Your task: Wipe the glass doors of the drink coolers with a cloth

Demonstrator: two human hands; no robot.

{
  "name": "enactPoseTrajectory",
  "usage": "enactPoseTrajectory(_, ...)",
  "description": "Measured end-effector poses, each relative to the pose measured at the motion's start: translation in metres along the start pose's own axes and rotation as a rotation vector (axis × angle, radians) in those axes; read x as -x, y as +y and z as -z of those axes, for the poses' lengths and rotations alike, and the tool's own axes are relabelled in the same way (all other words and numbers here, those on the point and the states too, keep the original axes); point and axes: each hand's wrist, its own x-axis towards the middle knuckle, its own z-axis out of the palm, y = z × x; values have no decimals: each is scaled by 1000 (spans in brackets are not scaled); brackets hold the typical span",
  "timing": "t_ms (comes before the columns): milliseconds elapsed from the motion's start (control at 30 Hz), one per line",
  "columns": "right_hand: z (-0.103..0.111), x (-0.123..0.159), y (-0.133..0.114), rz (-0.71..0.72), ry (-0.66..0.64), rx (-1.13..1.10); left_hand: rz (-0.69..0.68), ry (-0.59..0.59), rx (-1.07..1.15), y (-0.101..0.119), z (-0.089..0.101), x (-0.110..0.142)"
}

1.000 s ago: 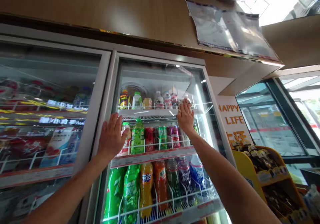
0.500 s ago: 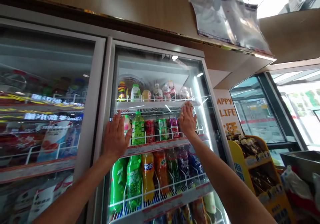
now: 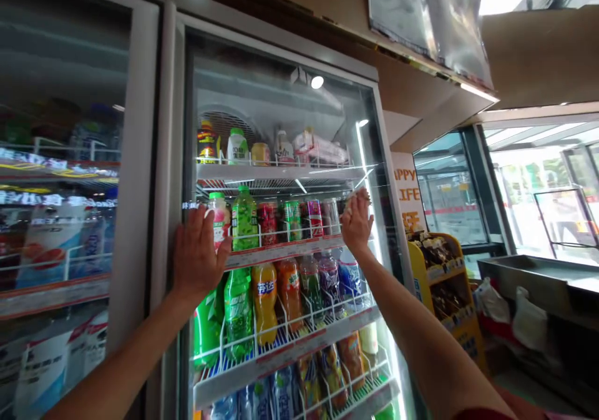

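My left hand [image 3: 199, 248] is raised with its fingers stretched upward and the thumb apart. Its palm faces the glass door [image 3: 276, 52] of a drinks fridge, close to the door's left frame [image 3: 168, 158]. Higher on the right side of the same door, my right hand [image 3: 356, 221] lies flat with its fingers out. A small pale, crumpled patch [image 3: 364, 194] shows at its fingertips; I cannot tell whether it is a cloth or a reflection. Behind the glass, a green bottle [image 3: 244, 220] and several cans [image 3: 292, 219] stand between the two hands.
Several soda bottles [image 3: 265, 301] fill the lower shelves. A second glass door [image 3: 60, 95] is at the left. To the right stand a yellow display rack [image 3: 456, 276], a metal counter [image 3: 528, 267] and white plastic bags [image 3: 528, 323]. A plastic sheet [image 3: 421, 14] hangs above.
The view has shifted, so the fridge appears further left and larger. My left hand appears lower and further left; my right hand remains at the right side of the door.
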Motion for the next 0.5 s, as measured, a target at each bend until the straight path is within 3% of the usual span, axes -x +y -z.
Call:
enactPoseTrajectory(33, -1, -3, -3, -84, 14, 8, -8, -7, -3, 0, -1, 2)
enactPoseTrajectory(100, -7, 8, -32, -31, -1, 10, -8, -14, 1, 0, -1, 4)
enactPoseTrajectory(233, -21, 62, -106, 525, -121, -25, 9, -25, 21, 1, 0, 3)
enactPoseTrajectory(300, -20, 77, -105, 719, -167, -42, 20, -35, 33, 2, 2, 5)
enactPoseTrajectory(333, -18, 78, -92, 736, -171, -47, 25, -39, 38, 3, 4, 8)
enactPoseTrajectory(400, -12, 67, -53, 586, -134, -51, 33, -51, 38, 5, 6, 17)
enactPoseTrajectory(500, -9, 43, -7, 123, 2, -56, 29, -92, 13, 8, 6, 33)
